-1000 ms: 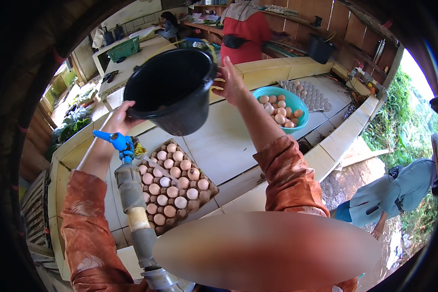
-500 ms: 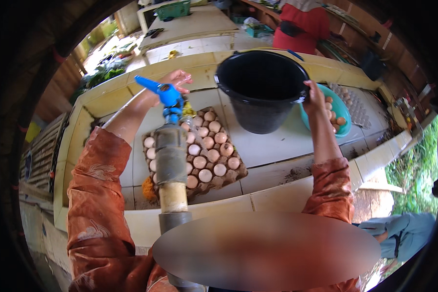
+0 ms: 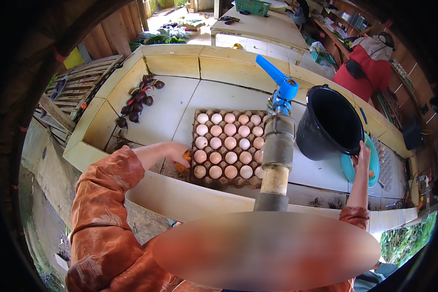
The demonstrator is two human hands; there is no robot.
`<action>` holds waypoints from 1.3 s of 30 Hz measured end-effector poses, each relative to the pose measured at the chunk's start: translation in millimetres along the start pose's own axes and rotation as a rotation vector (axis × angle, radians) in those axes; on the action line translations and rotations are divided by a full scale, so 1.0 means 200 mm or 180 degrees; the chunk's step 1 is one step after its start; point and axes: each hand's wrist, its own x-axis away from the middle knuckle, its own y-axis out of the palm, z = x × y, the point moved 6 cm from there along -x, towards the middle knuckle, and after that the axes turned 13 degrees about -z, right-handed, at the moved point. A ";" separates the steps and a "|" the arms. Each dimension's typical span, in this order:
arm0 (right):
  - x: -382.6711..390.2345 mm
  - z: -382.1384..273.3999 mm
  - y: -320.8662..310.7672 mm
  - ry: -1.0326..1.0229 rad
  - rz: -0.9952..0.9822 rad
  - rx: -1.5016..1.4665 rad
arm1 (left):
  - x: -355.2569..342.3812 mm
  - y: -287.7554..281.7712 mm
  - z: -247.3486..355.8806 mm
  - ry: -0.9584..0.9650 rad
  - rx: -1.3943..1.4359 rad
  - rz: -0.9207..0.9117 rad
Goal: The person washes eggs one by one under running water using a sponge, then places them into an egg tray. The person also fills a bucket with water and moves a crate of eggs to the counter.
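My left hand reaches over the tiled trough, its fingers on a rough orange scrubber beside the brown egg tray. Rows of pale and light-brown eggs fill the tray. The pipe with its blue-handled tap hides the tray's right side. At the right, my right hand grips the rim of a black bucket, which leans to the right. Its inside looks dark. Behind that hand is a turquoise basin, mostly covered by the bucket, with an egg showing.
Dark bulb-shaped produce lies in the trough's left corner. A grey egg tray sits at its right end. Beyond the trough stand a pale table with a green crate, and a person in red.
My view has swung left. My left hand has come down from near the tap to the orange scrubber. My right hand stays on the bucket, which now leans more.
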 end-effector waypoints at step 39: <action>0.77 -0.47 1.52 -0.1784 -0.4706 0.3161 | 0.82 -0.18 0.62 0.1096 -0.0256 0.1083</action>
